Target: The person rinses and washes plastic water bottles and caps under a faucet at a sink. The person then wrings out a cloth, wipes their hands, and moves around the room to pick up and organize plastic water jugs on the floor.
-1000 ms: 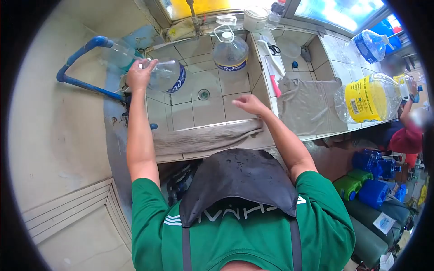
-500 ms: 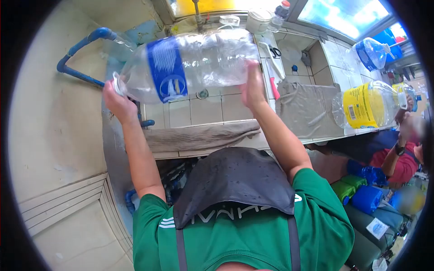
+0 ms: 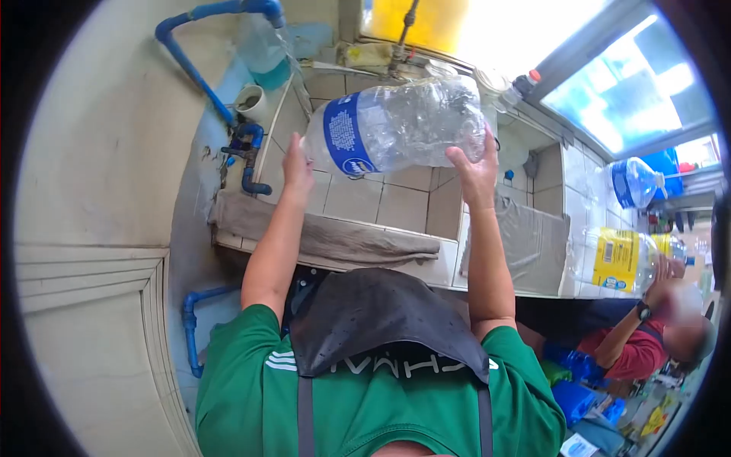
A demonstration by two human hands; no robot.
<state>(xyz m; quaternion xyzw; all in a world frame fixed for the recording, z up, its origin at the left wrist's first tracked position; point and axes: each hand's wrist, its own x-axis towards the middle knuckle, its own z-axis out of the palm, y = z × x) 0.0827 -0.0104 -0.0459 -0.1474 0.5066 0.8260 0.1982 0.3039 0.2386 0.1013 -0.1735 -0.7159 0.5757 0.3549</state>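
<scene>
Between my two hands a large clear plastic water bottle (image 3: pixel 419 122) with a blue label lies nearly level over the tiled sink (image 3: pixel 354 199). My left hand (image 3: pixel 298 169) is closed around its neck end at the left; the mouth is hidden behind the fingers. At the other end, my right hand (image 3: pixel 478 174) grips the base, thumb on the near side. Above and left of the neck, water runs from the open end of a blue pipe (image 3: pixel 217 14). The bottle looks empty or almost so.
A grey cloth (image 3: pixel 327 236) lies along the sink's front edge, another cloth (image 3: pixel 529 247) to the right. Beyond stand a yellow-labelled bottle (image 3: pixel 615 259) and a blue-labelled bottle (image 3: pixel 636 183). A person in a red shirt (image 3: pixel 620 343) works at the right. Tubs line the back ledge.
The view has shifted and turned. Relative to the pipe, the bottle has moved right and toward me, away from the running water. Both hands have kept their hold at its ends.
</scene>
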